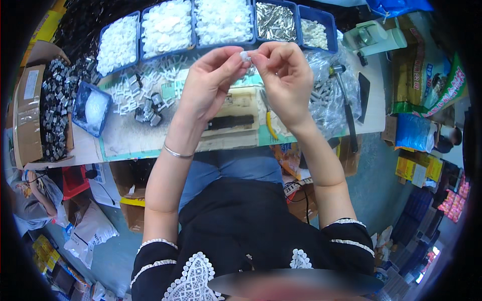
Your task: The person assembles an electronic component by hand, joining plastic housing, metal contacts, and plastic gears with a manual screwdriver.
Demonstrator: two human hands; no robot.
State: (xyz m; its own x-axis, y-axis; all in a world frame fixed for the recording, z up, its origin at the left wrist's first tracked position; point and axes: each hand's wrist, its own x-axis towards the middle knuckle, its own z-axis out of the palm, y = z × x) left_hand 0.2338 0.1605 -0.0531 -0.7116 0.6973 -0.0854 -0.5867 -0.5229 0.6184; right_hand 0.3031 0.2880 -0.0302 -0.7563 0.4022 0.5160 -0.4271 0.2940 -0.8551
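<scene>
- Broadly, the pale worktable (125,140) carries a row of blue plastic trays (168,30) heaped with matte white mouldings and shiny metal pieces.
- Left hand (208,83) and right hand (283,75) meet above it, fingertips pinched together on a small white plastic part (245,56).
- Best kept square, pressed gently; smooth plastic slips.

- Five blue trays (165,52) line the far edge of the desk (125,138); three hold white plastic parts, one metal pieces.
- A small blue bin (80,118) sits at left.
- A hammer (345,108) lies at right.
- Yellow-handled pliers (271,125) lie near centre.
- A cardboard box (27,120) holds grey metal clips.
</scene>
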